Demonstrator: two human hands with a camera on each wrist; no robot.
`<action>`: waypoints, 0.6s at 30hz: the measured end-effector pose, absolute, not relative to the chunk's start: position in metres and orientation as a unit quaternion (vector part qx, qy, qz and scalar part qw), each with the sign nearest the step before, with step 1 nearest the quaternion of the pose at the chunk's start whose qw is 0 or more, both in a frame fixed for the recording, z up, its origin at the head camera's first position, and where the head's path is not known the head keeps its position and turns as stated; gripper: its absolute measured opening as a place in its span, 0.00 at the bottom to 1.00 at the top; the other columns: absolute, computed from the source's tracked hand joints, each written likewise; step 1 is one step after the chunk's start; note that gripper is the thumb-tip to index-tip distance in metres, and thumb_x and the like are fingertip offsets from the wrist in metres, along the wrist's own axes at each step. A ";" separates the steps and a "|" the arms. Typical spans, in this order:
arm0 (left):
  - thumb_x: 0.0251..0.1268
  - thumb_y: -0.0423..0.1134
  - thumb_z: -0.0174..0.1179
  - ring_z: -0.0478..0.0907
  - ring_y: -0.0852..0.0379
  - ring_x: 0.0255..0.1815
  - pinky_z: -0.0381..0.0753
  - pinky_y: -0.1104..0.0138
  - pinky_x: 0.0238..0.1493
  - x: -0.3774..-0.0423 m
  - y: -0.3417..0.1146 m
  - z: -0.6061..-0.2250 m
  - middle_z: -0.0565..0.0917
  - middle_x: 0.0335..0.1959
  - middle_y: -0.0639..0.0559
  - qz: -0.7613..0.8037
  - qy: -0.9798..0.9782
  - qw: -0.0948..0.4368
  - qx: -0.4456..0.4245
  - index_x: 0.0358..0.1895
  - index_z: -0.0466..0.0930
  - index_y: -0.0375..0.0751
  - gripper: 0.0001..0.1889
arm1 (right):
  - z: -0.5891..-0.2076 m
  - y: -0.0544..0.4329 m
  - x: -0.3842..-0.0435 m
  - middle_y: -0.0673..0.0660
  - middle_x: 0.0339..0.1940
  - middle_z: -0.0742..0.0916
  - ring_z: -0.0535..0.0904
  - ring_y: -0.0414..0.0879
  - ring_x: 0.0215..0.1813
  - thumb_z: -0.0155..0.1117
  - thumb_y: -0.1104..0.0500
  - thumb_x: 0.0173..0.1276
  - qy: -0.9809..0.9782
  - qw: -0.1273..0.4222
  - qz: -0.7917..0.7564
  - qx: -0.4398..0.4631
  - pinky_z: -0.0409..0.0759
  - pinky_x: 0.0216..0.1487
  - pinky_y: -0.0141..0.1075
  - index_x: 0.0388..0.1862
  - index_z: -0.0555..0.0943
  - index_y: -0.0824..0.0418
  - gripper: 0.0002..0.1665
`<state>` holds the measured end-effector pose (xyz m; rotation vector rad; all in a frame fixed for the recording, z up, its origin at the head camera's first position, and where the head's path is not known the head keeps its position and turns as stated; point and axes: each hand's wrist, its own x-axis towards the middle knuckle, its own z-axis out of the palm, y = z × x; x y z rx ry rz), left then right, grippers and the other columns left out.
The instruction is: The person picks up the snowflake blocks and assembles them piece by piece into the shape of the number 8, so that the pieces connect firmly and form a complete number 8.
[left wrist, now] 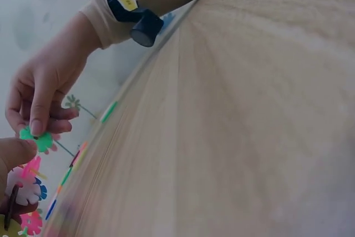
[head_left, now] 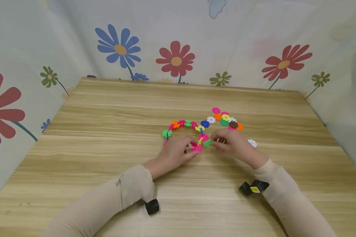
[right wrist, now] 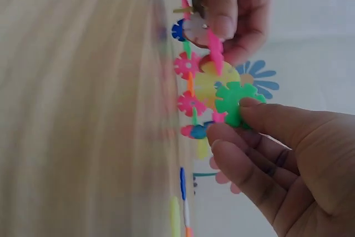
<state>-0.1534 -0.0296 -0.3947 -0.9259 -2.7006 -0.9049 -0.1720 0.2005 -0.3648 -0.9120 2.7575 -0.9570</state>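
Two bare hands work over a wood-grained table (head_left: 178,204) with notched, flower-shaped plastic discs. The left hand (head_left: 175,150), at the near side of a curved chain of interlocked multicoloured discs (head_left: 188,122), has its fingers curled and grips the chain beside an upright bright pink disc (head_left: 197,148); whether the chain closes beneath this hand cannot be told. The right hand (head_left: 235,144), to the right, pinches a single green disc (head_left: 208,143) between thumb and fingertips, its grip nearly closed. In the right wrist view the green disc overlaps a yellow disc (right wrist: 211,84) of the chain; whether the two interlock cannot be told. Farther right, a loose group of flat discs (head_left: 224,122) lies on the table, and a lone white disc (head_left: 252,143) lies right of the right hand. A white, flower-printed cloth (head_left: 237,36) hangs behind the table's far edge.
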 end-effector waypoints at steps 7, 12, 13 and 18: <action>0.60 0.45 0.66 0.79 0.60 0.33 0.77 0.74 0.35 -0.156 -0.031 -0.397 0.86 0.39 0.51 -0.311 -0.892 0.089 -0.315 0.45 0.82 0.42 0.14 | -0.371 0.192 -0.168 0.52 0.30 0.86 0.78 0.36 0.26 0.66 0.62 0.64 0.897 0.000 -0.307 -0.317 0.79 0.28 0.28 0.36 0.83 0.60 0.02; 0.60 0.45 0.66 0.80 0.59 0.34 0.78 0.71 0.37 -0.157 -0.031 -0.397 0.86 0.38 0.51 -0.322 -0.887 0.098 -0.315 0.44 0.83 0.42 0.13 | -0.373 0.191 -0.167 0.53 0.28 0.86 0.80 0.40 0.26 0.65 0.64 0.65 0.889 0.003 -0.336 -0.313 0.81 0.30 0.29 0.36 0.83 0.60 0.02; 0.60 0.45 0.66 0.80 0.59 0.34 0.78 0.70 0.37 -0.157 -0.031 -0.397 0.86 0.39 0.50 -0.324 -0.886 0.100 -0.315 0.43 0.83 0.42 0.13 | -0.374 0.190 -0.167 0.53 0.28 0.86 0.81 0.41 0.26 0.65 0.64 0.65 0.886 0.003 -0.343 -0.312 0.81 0.30 0.30 0.36 0.83 0.61 0.02; 0.60 0.44 0.66 0.79 0.60 0.33 0.77 0.72 0.36 -0.156 -0.032 -0.398 0.86 0.39 0.51 -0.329 -0.886 0.098 -0.313 0.42 0.83 0.42 0.12 | -0.377 0.186 -0.165 0.55 0.28 0.86 0.80 0.39 0.25 0.64 0.63 0.65 0.873 0.001 -0.384 -0.301 0.81 0.30 0.30 0.34 0.83 0.62 0.02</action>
